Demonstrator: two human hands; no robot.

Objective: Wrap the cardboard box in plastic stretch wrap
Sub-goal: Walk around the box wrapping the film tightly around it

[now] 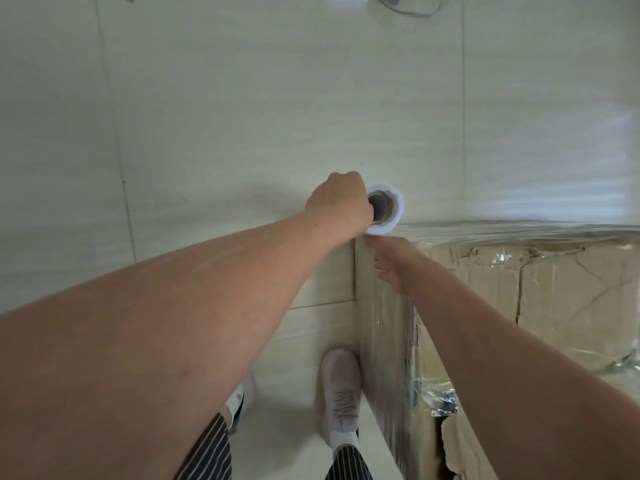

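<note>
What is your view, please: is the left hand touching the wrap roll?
Touching: the head view shows the left hand gripping the wrap roll at its end.

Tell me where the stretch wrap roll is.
Head view, mid-frame: the left hand grips the stretch wrap roll at a corner of the cardboard box, just above the right hand.

White plastic stretch-wrap roll (398, 202) with a brown cardboard core (390, 206); tan cardboard box (561, 292) under glossy clear film (381, 341); cream floor tiles (242, 98), faintly grey-streaked; pale lilac-grey knit shoe (341, 393); black trousers (211, 448) with thin white stripes
</note>
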